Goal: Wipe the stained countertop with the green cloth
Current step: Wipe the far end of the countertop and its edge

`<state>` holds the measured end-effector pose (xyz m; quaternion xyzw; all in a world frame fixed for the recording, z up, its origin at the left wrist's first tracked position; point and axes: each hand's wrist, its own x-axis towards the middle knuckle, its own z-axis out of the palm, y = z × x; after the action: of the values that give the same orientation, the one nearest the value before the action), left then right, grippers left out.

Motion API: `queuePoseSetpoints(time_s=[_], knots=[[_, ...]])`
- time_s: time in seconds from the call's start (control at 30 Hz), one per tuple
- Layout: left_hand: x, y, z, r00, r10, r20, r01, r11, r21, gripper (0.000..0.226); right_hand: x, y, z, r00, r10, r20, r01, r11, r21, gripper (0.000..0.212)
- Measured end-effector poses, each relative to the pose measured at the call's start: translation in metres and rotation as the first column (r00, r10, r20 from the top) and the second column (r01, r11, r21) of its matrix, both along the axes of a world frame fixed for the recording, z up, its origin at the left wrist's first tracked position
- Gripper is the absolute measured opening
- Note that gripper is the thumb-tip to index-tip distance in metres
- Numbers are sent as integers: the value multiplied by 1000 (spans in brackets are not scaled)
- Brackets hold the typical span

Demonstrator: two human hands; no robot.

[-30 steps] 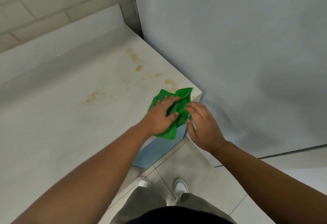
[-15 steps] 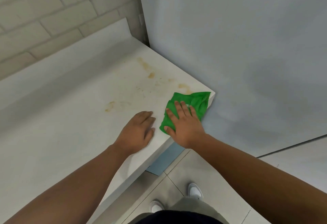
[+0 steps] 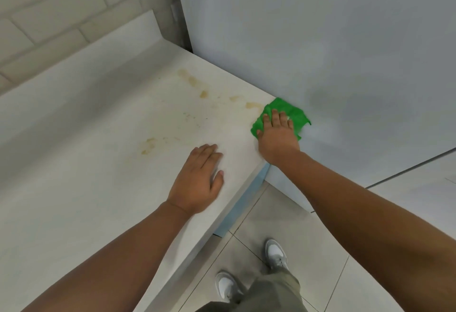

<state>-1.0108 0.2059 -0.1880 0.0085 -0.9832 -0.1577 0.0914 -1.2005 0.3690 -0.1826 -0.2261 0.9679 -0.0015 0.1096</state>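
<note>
The green cloth lies crumpled at the right corner of the pale countertop, partly hanging over the edge. My right hand presses flat on the cloth with straight fingers. My left hand rests flat on the bare counter, to the left of the cloth and apart from it. Brownish stains run in a line from the back of the counter toward the cloth, with another brown smear further left.
A tall pale blue-grey panel stands right against the counter's right end. A brick wall and low upstand run along the back. Below are tiled floor and my white shoes.
My left hand let go of the cloth and moved left onto the bare counter. My right hand took over, flattened on the cloth, and shifted it slightly toward the corner.
</note>
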Motion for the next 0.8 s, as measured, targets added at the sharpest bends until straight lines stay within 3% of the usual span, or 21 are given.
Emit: queuePoseSetpoints(time_s=[0.2, 0.47, 0.67, 0.8], knots=[[3, 0, 0, 998, -59, 25, 58, 998, 15, 50, 44, 14, -6, 980, 197, -19, -198, 977, -80, 60], [12, -6, -6, 988, -87, 124, 88, 996, -3, 73, -6, -11, 6, 1000, 12, 23, -12, 1000, -8, 61], [11, -3, -8, 995, -54, 80, 56, 998, -20, 66, 31, 13, 2, 966, 254, -51, -259, 945, -199, 53], [11, -4, -10, 995, -45, 88, 46, 999, -7, 65, 9, 40, -1, 970, 229, -77, -240, 951, -194, 53]])
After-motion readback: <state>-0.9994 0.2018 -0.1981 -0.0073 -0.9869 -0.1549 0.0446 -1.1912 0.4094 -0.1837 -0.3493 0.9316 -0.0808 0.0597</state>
